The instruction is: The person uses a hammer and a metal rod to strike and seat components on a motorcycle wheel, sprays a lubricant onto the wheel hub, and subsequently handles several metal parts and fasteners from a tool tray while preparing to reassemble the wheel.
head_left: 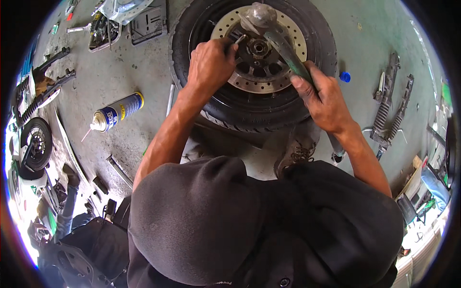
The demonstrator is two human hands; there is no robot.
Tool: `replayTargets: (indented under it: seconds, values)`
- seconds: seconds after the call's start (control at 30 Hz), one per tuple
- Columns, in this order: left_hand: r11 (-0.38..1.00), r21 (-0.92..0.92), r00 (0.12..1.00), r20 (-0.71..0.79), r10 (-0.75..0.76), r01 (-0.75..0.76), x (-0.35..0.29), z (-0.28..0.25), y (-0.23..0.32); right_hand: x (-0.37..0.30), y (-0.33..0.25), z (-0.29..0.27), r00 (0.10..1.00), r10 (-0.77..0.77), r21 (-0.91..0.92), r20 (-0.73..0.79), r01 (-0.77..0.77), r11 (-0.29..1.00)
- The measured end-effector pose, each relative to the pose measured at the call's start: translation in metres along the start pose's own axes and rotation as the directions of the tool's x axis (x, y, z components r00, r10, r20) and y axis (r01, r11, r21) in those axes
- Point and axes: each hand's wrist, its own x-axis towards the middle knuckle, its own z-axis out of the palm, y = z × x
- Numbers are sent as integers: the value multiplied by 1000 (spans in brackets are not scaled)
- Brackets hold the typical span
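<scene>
A motorcycle wheel (261, 113) lies flat on the floor in front of me, its drilled brake disc (247, 85) and hub (259, 46) facing up. My left hand (211, 62) is closed over the disc's left side, pinching a small metal rod (242, 39); most of the rod is hidden by the fingers. My right hand (324, 96) grips the green handle of a hammer (294, 62). The hammer's heavy, rounded metal head hangs above the far part of the wheel, beyond the hub. Its handle's end sticks out below my right hand.
A blue and yellow spray can (117, 112) lies at left. A blue cap (345, 77) sits right of the wheel, with fork legs (388, 101) farther right. A tool tray (104, 31) stands at the far left; another wheel (36, 144) is at the left edge. My boot (295, 156) is close by.
</scene>
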Motion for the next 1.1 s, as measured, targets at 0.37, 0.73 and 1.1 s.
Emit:
replayTargets:
  seconds: [0.37,0.73,1.1]
  values:
    - [967,-62,952,-173,-254,246,-33,-41,-54,2,-29,-4,952,-294,-20,80,297,955]
    - [928,-214,943,-67,-327,307,-55,-31,-49,1,-28,-14,998,-48,-142,50,55,988]
    - [977,-48,972,-107,-212,207,-59,-25,-59,20,-5,-17,998,57,-199,4,-55,978]
